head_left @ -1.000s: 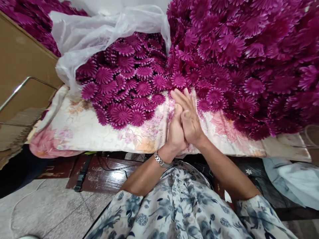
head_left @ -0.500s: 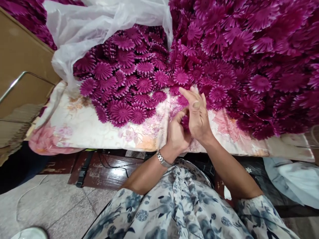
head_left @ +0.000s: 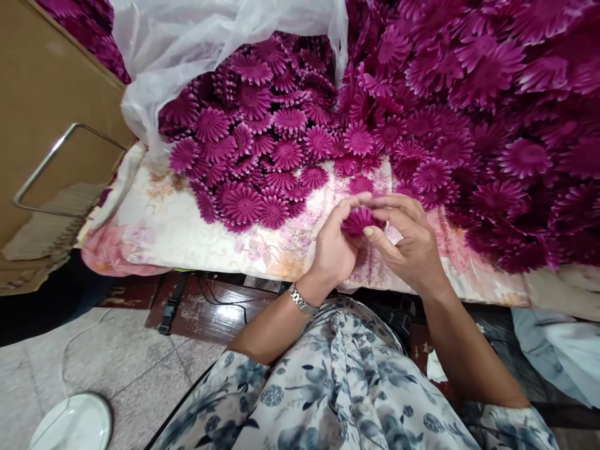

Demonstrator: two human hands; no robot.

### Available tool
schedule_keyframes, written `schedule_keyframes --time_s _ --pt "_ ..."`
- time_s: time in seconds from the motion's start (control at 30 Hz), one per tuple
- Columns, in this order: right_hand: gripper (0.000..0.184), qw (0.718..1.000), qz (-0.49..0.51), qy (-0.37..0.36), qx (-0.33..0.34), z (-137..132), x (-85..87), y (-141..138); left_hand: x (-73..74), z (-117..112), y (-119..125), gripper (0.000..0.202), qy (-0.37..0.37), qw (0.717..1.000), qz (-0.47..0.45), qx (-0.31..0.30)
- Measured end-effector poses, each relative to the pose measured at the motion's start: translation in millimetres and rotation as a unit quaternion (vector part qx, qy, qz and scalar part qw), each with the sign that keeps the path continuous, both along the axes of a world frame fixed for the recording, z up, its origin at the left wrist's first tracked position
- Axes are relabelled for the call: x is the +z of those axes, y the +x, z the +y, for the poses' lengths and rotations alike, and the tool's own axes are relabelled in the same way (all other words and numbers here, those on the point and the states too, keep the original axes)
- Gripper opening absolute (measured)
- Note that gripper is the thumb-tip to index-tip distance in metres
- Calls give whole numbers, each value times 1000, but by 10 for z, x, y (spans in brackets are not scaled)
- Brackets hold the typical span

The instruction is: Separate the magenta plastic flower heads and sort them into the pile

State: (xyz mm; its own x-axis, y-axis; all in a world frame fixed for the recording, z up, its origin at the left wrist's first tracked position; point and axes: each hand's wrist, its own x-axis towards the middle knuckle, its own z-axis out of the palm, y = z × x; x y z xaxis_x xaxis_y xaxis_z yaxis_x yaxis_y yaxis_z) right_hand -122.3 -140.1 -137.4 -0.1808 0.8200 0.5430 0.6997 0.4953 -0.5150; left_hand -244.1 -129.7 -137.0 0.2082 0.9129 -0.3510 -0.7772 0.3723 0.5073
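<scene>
A magenta flower head (head_left: pixel 358 222) is held between the two hands above the floral cloth (head_left: pixel 201 240), its right edge pinched between the thumb and fingers of the right hand (head_left: pixel 407 247), while its left side is bordered by the curled left hand (head_left: pixel 334 250), whose grip on it cannot be told for certain. The two hands are brought close together, with their fingertips meeting or nearly meeting along the flower head's far side. Just beyond the fingertips, another magenta flower (head_left: pixel 360 184) is seen on the cloth, near the left flower pile (head_left: pixel 253 150) and the right flower pile (head_left: pixel 478 131).

Glossy plastic bag (head_left: pixel 187 47), flowers (head_left: pixel 244 205) probably cloth.
</scene>
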Motion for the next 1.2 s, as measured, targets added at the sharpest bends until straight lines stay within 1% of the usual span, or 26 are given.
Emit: schedule_keyframes --time_s 0.1,0.2,0.23,0.3,0.4,0.47,0.53,0.67,0.73,0.83,0.93,1.03,1.1,1.13,1.2 --pt "18 996 -60 14 -61 -26 44 65 -59 -60 -11 10 29 998 34 -45" --pt "26 989 -91 59 -103 -62 73 83 -82 -79 -34 4 34 997 61 -38" --pt "27 987 -95 77 -103 -73 74 74 -82 -79 -41 4 34 997 62 -33" --pt "23 988 -97 90 -74 -82 63 48 -77 -79 -56 5 36 997 54 -37" --pt "11 995 -79 56 -12 -64 24 21 -67 -95 -76 7 40 996 47 -65" --pt "5 997 -67 43 1 -46 -3 22 -75 -116 -88 8 52 994 58 -79" --pt "3 997 -58 44 6 -34 -24 31 -100 -137 -98 14 78 990 76 -92" --pt "6 997 -51 59 7 -37 -50 47 -169 -166 -112 27 134 978 122 -108" --pt "7 995 -65 77 -5 -47 -62 47 -197 -178 -114 27 151 970 151 -114" --pt "8 992 -80 98 -22 -70 -83 27 -233 -199 -110 23 166 964 177 -108" --pt "6 992 -73 95 -31 -94 -112 -16 -249 -215 -99 18 151 969 172 -96" --pt "6 993 -62 83 -58 -96 -151 4 -220 -211 -96 18 94 981 150 -84" --pt "6 988 -72 90 -100 -79 -171 116 -181 -197 -109 21 53 986 141 -69" --pt "6 982 -89 103 -132 -69 -173 203 -162 -189 -119 22 38 988 138 -61" --pt "9 960 -148 122 -204 -54 -153 401 -134 -175 -144 22 24 989 135 -53"
